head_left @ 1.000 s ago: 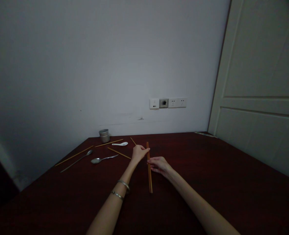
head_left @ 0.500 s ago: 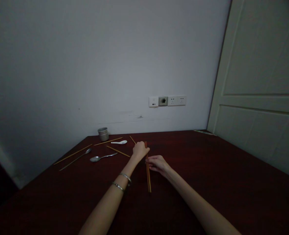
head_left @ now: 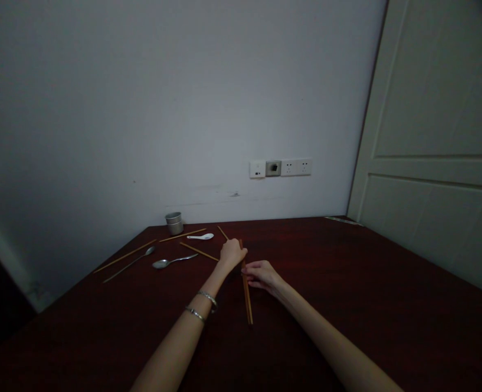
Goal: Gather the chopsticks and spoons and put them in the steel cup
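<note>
The left hand (head_left: pixel 231 252) and right hand (head_left: pixel 262 273) pinch the chopsticks (head_left: pixel 247 302). Light, even finger pressure best holds them parallel.

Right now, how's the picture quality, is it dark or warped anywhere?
Head view: dim overall, the dark red table nearly black near the bottom; wall brightest around the middle; left edge blurred; wide-angle stretch toward the sides; chopsticks readable.

A room in a home, most likely
Chopsticks (head_left: pixel 248 302) in the grip, spoons (head_left: pixel 161 264) and a metal cup (head_left: pixel 175 224) left of it, wall sockets (head_left: pixel 288 167) beyond, a panelled door (head_left: pixel 437 109) rightward.
</note>
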Tool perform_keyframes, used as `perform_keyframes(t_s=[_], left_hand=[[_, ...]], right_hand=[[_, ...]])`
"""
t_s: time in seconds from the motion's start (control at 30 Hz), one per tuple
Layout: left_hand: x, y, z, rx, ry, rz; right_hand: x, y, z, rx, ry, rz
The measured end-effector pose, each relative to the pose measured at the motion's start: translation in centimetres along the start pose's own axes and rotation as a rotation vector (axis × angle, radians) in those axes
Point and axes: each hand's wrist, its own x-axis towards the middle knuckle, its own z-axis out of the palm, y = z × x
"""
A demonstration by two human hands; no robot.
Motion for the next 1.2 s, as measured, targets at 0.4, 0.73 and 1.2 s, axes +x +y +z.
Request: perform_keyframes(t_s=[0.4, 0.73, 1.2], left_hand=[[-0.5, -2.3, 1.8, -0.063, -0.066, -0.031], [-1.0, -3.7, 3.1, -0.021, -0.135, -0.019], [-1.9, -3.8, 2.8, -0.071, -0.135, 0.021]], right_hand=[[0.0, -0.2, -0.8, -0.174, -0.156, 0.017], [0.0, -0.9, -1.5, -0.163, -0.025, 0.007], [0.3, -0.5, -1.7, -0.175, -0.044, 0.002]])
